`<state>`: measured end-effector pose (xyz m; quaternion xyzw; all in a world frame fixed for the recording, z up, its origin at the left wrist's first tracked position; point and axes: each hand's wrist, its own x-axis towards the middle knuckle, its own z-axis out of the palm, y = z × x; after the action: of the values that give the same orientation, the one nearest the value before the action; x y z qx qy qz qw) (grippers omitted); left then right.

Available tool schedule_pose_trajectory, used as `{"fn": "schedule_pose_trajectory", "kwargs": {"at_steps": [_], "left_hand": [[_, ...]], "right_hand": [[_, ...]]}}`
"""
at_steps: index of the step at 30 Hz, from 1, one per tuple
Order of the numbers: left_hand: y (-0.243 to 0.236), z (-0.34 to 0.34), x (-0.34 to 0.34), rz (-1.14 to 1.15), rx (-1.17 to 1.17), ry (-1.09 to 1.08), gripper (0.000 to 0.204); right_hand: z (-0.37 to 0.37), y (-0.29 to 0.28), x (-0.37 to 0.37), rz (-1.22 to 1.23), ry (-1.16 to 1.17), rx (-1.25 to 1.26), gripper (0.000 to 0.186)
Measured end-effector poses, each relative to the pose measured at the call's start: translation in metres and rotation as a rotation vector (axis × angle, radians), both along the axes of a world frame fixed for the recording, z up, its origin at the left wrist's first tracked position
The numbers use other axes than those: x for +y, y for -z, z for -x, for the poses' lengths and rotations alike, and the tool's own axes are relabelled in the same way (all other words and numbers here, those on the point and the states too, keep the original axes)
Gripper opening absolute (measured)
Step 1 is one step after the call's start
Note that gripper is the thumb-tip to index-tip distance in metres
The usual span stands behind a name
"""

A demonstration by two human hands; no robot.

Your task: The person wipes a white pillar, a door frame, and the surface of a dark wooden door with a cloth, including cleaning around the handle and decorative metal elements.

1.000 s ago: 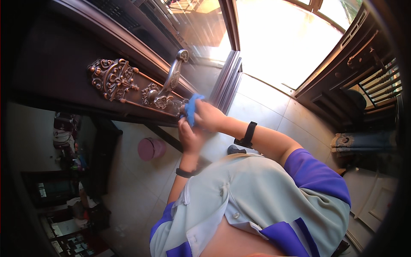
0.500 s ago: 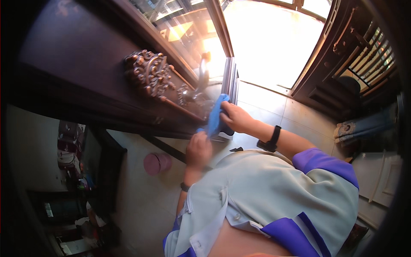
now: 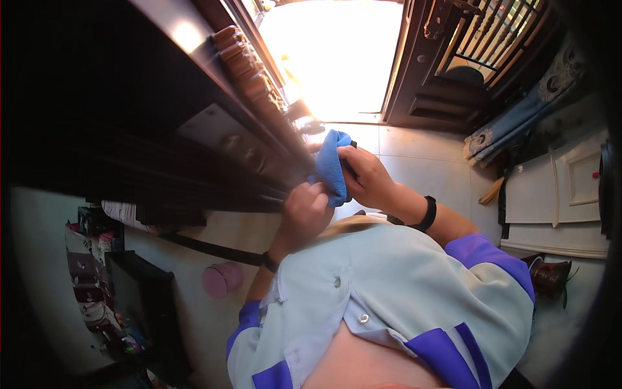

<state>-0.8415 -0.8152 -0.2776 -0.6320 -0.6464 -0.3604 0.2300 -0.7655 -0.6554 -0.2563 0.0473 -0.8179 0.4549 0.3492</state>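
A blue cloth is bunched between my hands, close against the edge of a dark wooden door. My right hand grips the cloth's right side, its fingers curled. A dark object beside those fingers is partly hidden, and I cannot make out what it is. My left hand is closed on the lower left end of the cloth, slightly blurred. Carved brown ornament runs along the door, above a pale metal plate. The side of the door behind the cloth is hidden.
Bright light floods the doorway ahead. Another dark door with a barred window stands to the right, near a blue curtain and white panelled furniture. A pink bin sits on the tiled floor at left.
My view has turned and shifted, so the door now shows more edge-on and its metal plate appears. Both hands stay on the cloth, which has bunched up between them.
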Motion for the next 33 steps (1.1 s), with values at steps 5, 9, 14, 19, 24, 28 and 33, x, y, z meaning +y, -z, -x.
{"fn": "schedule_pose_trajectory", "kwargs": {"at_steps": [5,9,14,19,24,28,33], "left_hand": [[-0.019,-0.016,0.015,-0.139,0.003,-0.071,0.028],[-0.001,-0.032,0.013,-0.127,-0.058,-0.255,0.025],[0.008,-0.050,0.014,-0.056,-0.154,-0.509,0.028],[-0.004,-0.032,0.034,-0.242,-0.230,-0.642,0.030],[-0.001,-0.024,0.084,-0.234,-0.667,-0.498,0.040],[-0.005,-0.032,0.115,-0.182,-0.639,-0.476,0.040],[-0.032,-0.034,0.163,-0.101,-0.776,-0.308,0.037]], "right_hand": [[0.000,-0.010,0.009,-0.054,0.000,0.093,0.023],[0.007,0.034,0.015,-0.011,-0.097,-0.100,0.021],[-0.008,0.061,0.035,0.096,-0.100,-0.344,0.021],[-0.017,-0.003,0.053,0.027,-0.094,0.033,0.028],[-0.008,0.006,0.059,-0.037,-0.189,-0.041,0.039],[-0.001,0.021,0.087,-0.239,-0.092,-0.020,0.040],[0.004,0.001,0.127,-0.444,0.039,-0.138,0.040]]}}
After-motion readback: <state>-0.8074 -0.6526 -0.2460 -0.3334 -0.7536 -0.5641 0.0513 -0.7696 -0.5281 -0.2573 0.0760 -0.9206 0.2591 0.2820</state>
